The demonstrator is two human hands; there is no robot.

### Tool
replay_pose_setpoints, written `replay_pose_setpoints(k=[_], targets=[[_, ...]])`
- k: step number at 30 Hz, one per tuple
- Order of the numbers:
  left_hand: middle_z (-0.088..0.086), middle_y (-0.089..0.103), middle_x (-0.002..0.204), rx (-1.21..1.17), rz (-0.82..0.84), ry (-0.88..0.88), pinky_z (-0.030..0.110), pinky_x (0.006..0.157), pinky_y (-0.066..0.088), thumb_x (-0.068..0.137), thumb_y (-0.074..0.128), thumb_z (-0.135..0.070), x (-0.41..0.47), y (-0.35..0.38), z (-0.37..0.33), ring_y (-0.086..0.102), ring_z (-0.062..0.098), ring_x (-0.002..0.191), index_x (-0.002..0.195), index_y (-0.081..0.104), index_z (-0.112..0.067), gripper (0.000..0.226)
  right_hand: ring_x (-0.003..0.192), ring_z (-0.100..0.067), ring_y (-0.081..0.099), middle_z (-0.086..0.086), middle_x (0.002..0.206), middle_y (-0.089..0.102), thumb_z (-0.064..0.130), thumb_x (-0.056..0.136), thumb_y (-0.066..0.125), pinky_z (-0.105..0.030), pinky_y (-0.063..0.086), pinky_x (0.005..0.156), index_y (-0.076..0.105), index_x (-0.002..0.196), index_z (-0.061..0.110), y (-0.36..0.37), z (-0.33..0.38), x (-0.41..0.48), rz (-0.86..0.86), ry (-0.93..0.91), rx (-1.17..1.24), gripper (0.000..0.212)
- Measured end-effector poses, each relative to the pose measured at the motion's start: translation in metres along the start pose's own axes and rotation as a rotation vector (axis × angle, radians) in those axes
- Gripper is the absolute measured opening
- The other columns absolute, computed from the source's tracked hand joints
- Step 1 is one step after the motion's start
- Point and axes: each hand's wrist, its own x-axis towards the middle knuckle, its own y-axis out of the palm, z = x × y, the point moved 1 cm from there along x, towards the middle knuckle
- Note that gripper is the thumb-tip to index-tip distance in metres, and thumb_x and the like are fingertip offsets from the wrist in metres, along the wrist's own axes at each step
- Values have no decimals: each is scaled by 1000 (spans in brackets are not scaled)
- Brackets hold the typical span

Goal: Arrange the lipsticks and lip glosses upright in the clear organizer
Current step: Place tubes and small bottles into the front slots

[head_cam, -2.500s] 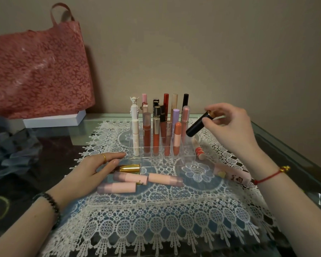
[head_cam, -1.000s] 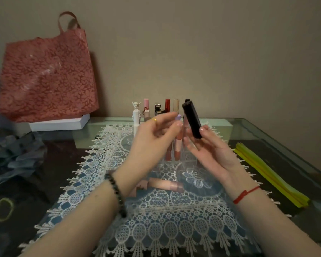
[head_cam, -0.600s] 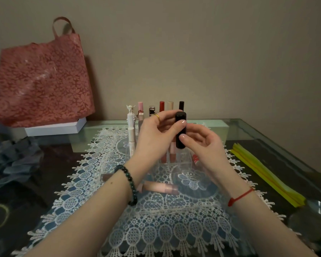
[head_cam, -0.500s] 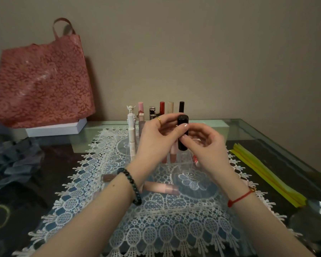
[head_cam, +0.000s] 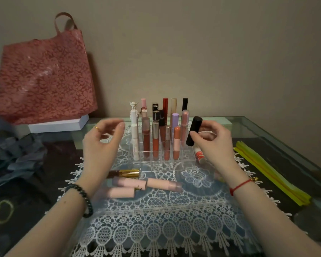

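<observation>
Right hand (head_cam: pixel 215 143) pinches the short black plastic lipstick tube (head_cam: pixel 194 131) low down, which is light, stiff and likely slick (grip mid-barrel) — left hand (head_cam: pixel 100 143) empty, relaxed.

left hand (head_cam: pixel 102 145) gold ring (head_cam: pixel 96 128), dark bead bracelet (head_cam: pixel 83 199); right wrist red cord (head_cam: pixel 241 186)

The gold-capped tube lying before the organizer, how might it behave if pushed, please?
The gold-capped tube looks round and lies flat, so it would probably roll. Its shiny cap may be slippery. The lace mat might slow it.
</observation>
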Motion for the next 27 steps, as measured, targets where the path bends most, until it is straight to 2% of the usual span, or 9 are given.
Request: replay_pose_setpoints(k=[3,7,14,19,27], targets=[[-16,64,86,98,110,-126,8,64,41,82,61,-29,-5,-8,24,55,-7,76,89,62,-33,8,70,-1,64,10,87,64,10,74,70,-5,45,55,59,92,22,6,-5,2,31,-1,-56,25],[-16,64,88,175,244,-171,12,68,39,80,62,-33,-12,-9,39,57,-4,84,95,62,-31,15,72,-3,59,9,83,62,10,73,70,-9,46,57,57,90,22,9,-12,3,53,-22,-146,24],[-27,58,84,345,343,-68,10,70,36,81,61,-33,-15,-9,42,54,-4,88,96,58,-36,15,78,-9,56,4,83,60,17,73,70,-15,41,62,57,93,17,12,-22,2,66,17,-233,24],[-13,62,91,397,370,-38,16,73,40,82,60,-30,-16,-9,43,56,3,88,102,62,-27,20,76,-9,55,5,82,58,16,73,70,-15,41,61,54,91,21,14,-25,1,88,43,-256,25],[-15,62,89,448,413,17,27,79,46,83,58,-33,-17,-12,40,58,7,87,105,63,-25,24,73,-6,53,9,83,57,16,72,71,-15,41,62,53,94,23,14,-26,0,86,38,-271,29]])
